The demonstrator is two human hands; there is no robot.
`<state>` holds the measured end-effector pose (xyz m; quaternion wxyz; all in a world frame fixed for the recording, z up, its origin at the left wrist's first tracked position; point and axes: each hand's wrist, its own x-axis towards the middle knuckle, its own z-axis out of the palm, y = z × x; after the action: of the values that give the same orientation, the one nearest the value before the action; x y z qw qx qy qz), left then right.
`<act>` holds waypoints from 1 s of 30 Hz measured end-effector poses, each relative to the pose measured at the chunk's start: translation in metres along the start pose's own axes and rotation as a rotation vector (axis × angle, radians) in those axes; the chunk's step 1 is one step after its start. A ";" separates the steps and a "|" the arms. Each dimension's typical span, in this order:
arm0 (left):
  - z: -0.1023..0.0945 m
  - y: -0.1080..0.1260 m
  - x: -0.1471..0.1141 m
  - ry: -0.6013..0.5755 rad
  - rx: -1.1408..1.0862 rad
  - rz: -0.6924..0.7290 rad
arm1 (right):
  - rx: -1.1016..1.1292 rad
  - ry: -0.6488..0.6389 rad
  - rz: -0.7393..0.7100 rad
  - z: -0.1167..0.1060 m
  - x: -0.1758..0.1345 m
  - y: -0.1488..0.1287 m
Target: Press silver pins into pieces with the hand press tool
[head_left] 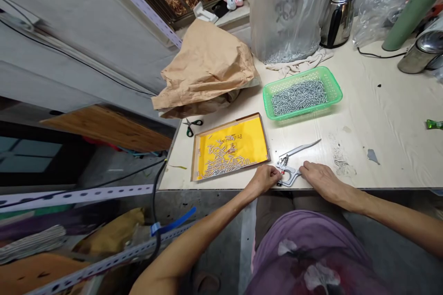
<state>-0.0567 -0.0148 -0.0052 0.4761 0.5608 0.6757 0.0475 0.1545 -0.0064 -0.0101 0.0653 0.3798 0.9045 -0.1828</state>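
Note:
Silver hand pliers (290,176) with a C-shaped jaw, a spring and two handles lie at the table's front edge, one handle angled up to the right. My left hand (266,178) is closed in a pinch at the jaw, beside a small red part; what its fingertips hold is hidden. My right hand (320,179) is closed with thumb and fingers on the end of the lower handle. To the left, a shallow tray (230,122) with a yellow bottom holds many small metal pins (224,159). Behind the pliers, a green plastic basket (301,115) is filled with similar metal pieces.
Black-handled scissors (190,126) lie left of the tray. Crumpled brown paper (207,64) and a large clear plastic bag (287,9) stand at the back. A steel kettle (339,16), a green post (411,9) and a green wrapper (434,124) are on the right.

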 end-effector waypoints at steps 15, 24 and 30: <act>0.003 -0.003 -0.002 -0.120 -0.108 -0.118 | -0.106 0.256 -0.051 -0.001 0.023 0.033; 0.008 -0.002 -0.013 0.019 0.117 -0.042 | -0.029 0.207 -0.048 -0.011 0.018 0.023; 0.024 0.012 -0.004 0.246 0.552 0.581 | -0.045 0.246 -0.032 -0.004 0.012 0.017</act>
<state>-0.0318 -0.0251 -0.0089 0.1903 0.8248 0.5286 0.0636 0.1582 0.0140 -0.0140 -0.0403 0.3832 0.9155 -0.1156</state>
